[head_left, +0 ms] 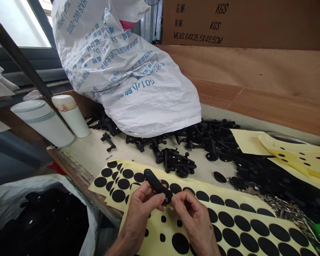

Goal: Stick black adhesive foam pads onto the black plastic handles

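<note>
The left hand [140, 217] and right hand [193, 222] hold a black plastic bar [155, 183] just above a yellow-backed sheet of black rubber dots [252, 214]. The left fingers pinch along its upper length, while the right fingertips press together at its lower end. Keeping this two-sided pinch even should steady the bar. Farther off, on the tabletop [81, 153], lies a heap of black plastic fittings [188, 137], then a white woven sack [128, 78] and a cardboard carton [245, 21].

Daylight blows out your window [18, 23] at upper left; the rest is soft and even, with faint shadows. Frame edges bow. Your left hand [140, 217] and right hand [194, 222] look sharp, no real blur.
</note>
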Tool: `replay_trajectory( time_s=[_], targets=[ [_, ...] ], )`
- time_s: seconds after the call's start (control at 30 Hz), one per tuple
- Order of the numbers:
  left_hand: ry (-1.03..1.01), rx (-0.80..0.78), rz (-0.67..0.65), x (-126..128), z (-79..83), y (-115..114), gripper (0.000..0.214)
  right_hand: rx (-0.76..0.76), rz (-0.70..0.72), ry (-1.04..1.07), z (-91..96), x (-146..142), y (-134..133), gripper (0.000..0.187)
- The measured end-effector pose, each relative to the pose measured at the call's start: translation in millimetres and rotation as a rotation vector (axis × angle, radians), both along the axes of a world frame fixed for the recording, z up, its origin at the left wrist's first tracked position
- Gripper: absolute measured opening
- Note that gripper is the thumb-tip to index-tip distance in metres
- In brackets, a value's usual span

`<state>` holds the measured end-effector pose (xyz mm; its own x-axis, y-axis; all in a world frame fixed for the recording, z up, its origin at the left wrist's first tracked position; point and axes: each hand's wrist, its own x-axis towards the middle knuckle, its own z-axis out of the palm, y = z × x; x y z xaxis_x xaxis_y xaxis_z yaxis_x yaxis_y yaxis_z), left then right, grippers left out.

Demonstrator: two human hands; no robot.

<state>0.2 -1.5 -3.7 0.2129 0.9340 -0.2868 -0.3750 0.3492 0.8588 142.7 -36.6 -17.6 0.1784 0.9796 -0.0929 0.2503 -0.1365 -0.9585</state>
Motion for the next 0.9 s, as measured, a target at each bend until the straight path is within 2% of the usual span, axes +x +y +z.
replay_trajectory(
  time_s=[0.13,0.33,0.4,0.43,0.5,0.63,0.73,0.9],
  targets=[
    [0.053,0.029,0.024,1,3.1,-4,0.022,0.050,-0.028,-0.170,6.5,-3,-1,0.030],
    [0.110,0.063,-0.012,1,-1.3,-7,0.021,0.326,-0.109,-0.782,2.6,-10,-8,0.029],
    [0.101,0.066,-0.015,1,-1.7,-6,0.019,0.354,-0.120,-0.919,-0.4,-10,-10,0.029],
    [0.089,0.064,-0.024,1,-1.2,-6,0.019,0.332,-0.110,-0.923,-0.9,-9,-10,0.031],
    [0.066,0.048,-0.036,0,0.7,-5,0.019,0.226,-0.080,-0.791,1.0,-3,-9,0.035],
    [0.012,-0.034,-0.057,-3,5.5,-3,0.022,-0.009,-0.089,-0.207,10.2,10,-2,0.040],
    [-0.035,-0.053,-0.078,-5,7.3,-2,0.022,-0.043,-0.074,0.169,13.7,7,2,0.039],
    [-0.079,0.034,-0.115,-5,7.5,-3,0.027,-0.052,0.020,0.396,14.2,-13,6,0.031]
  ],
)
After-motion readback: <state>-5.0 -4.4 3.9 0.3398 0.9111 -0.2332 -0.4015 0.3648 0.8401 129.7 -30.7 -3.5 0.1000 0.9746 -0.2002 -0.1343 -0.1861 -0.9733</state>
